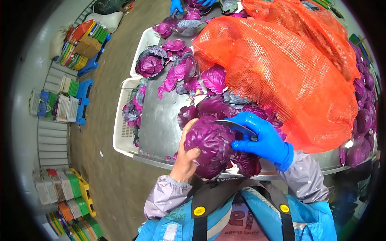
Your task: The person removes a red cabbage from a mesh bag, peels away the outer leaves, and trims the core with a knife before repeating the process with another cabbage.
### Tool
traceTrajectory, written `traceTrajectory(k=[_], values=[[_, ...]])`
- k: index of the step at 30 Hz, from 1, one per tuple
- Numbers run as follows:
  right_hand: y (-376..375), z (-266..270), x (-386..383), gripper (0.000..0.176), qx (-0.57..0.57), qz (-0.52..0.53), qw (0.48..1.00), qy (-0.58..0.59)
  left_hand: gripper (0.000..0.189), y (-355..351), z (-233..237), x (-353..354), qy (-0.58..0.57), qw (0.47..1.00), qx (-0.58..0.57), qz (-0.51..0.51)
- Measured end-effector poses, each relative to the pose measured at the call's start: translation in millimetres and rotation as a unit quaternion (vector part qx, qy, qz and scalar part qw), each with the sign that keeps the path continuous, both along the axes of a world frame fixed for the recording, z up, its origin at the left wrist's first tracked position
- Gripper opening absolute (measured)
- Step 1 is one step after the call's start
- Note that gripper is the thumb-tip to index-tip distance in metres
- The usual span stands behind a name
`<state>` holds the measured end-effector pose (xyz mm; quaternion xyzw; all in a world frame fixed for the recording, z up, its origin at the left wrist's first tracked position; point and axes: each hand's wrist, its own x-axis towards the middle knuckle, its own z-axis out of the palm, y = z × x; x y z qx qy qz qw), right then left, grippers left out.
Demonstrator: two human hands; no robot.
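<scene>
A round red cabbage (209, 146) is held up at the near edge of the metal table. My bare left hand (186, 154) grips it from the left side, thumb across its front. My right hand (259, 138), in a blue glove, is closed around a knife (238, 127) whose curved blade lies against the upper right of the cabbage. The glove hides the handle. Loose purple leaves (213, 106) lie just behind the cabbage, and another cabbage piece (248, 164) sits under my right hand.
A large orange mesh sack (277, 68) covers the table's right half. Trimmed leaves (181, 68) litter the metal table (157, 116). White crates (124, 138) stand along its left edge. Several cabbages (364, 120) are piled far right. Another person's blue-gloved hand (176, 6) shows at the top.
</scene>
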<state>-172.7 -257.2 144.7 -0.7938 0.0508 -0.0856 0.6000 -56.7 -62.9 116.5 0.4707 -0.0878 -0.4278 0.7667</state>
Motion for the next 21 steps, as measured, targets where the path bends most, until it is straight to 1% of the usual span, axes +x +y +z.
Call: traceTrajectory(k=[1,2,4,5,7,8,10,11,13,14,15,16,17,18,19,20,21], values=[[3,6,-4,0.050,-0.019,-0.007,1.000,0.011,0.090,0,-1,-1,0.030,0.999,-0.007,0.012],[2,6,-4,0.050,-0.018,-0.007,1.000,0.012,0.090,1,0,-2,0.031,0.999,-0.006,0.012],[0,5,-2,0.045,0.037,0.020,0.995,0.092,0.091,3,5,-2,0.026,1.000,0.016,-0.006],[1,3,-1,0.045,0.037,0.020,0.995,0.090,0.092,1,3,0,0.002,1.000,0.006,-0.020],[2,-1,-1,0.040,0.187,-0.007,0.976,0.114,0.092,0,0,-1,0.014,1.000,0.003,-0.019],[1,-1,-2,0.040,0.187,-0.007,0.976,0.114,0.091,1,-2,-2,0.026,0.999,0.000,-0.019],[-2,-2,-4,0.032,0.123,-0.008,0.980,0.153,0.089,1,-6,-1,0.016,1.000,0.001,-0.026],[-2,-4,-4,0.032,0.123,-0.008,0.980,0.156,0.087,1,-6,-1,0.019,0.999,0.000,-0.027],[-2,-9,-3,0.026,0.085,-0.023,0.996,0.007,0.085,1,-6,-2,0.021,0.999,-0.001,-0.029],[-2,-8,-3,0.026,0.084,-0.023,0.996,0.005,0.081,0,-6,-2,0.024,1.000,-0.001,-0.019],[0,-7,-4,0.025,0.069,-0.016,0.997,0.021,0.077,0,-6,-2,0.027,1.000,0.000,-0.009],[2,-6,-6,0.024,0.055,-0.009,0.998,0.036,0.077,1,-9,-1,0.025,1.000,-0.001,-0.009],[6,1,-10,0.023,0.122,-0.005,0.987,0.100,0.070,3,-17,1,0.085,0.996,0.003,0.022],[6,5,-18,0.024,0.100,0.045,0.985,0.135,0.063,4,-21,3,0.144,0.988,0.006,0.053],[7,20,-25,0.024,0.133,0.096,0.975,0.147,0.063,4,-21,4,0.142,0.988,0.006,0.055],[7,31,-31,0.024,0.167,0.149,0.962,0.158,0.059,4,-20,5,0.177,0.982,-0.008,0.070],[5,27,-33,0.032,0.151,0.178,0.961,0.149,0.054,5,-20,7,0.210,0.974,-0.022,0.084]])
